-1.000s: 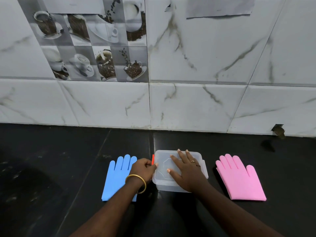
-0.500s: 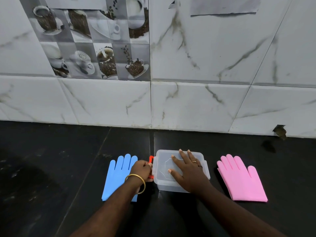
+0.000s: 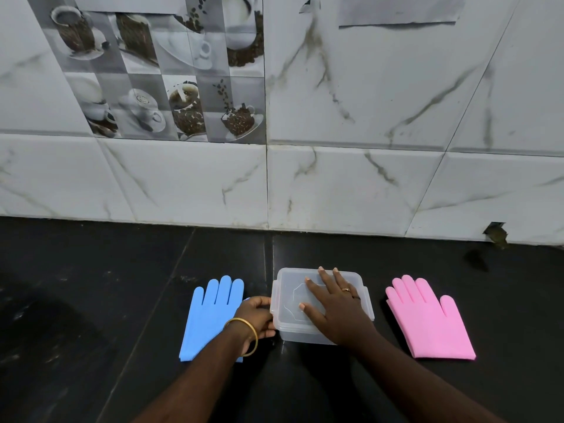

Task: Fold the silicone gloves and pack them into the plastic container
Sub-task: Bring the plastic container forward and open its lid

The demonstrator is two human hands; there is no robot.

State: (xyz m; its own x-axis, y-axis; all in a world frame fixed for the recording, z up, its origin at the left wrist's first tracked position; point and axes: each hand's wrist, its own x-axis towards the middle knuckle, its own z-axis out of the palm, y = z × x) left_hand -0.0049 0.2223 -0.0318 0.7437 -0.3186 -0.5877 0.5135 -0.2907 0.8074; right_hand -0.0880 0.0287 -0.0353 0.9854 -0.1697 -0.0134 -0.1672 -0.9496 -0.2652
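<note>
A clear plastic container (image 3: 287, 300) with its lid on stands on the black counter in front of me. My right hand (image 3: 334, 306) lies flat on the lid with straight, spread fingers. My left hand (image 3: 258, 314) has its fingers curled round the container's left side where the clip sits; the clip itself is hidden. A blue silicone glove (image 3: 213, 309) lies flat to the left, partly under my left wrist. A pink silicone glove (image 3: 427, 319) lies flat to the right, apart from both hands.
The black counter (image 3: 91, 300) runs back to a white marble-tiled wall (image 3: 335, 184), which rises just behind the container. A small hole in the wall's base (image 3: 496, 232) sits at the far right.
The red clip on the container's left side, seen flipped out half a second ago, is no longer visible under my left hand. My right hand stayed on the lid.
</note>
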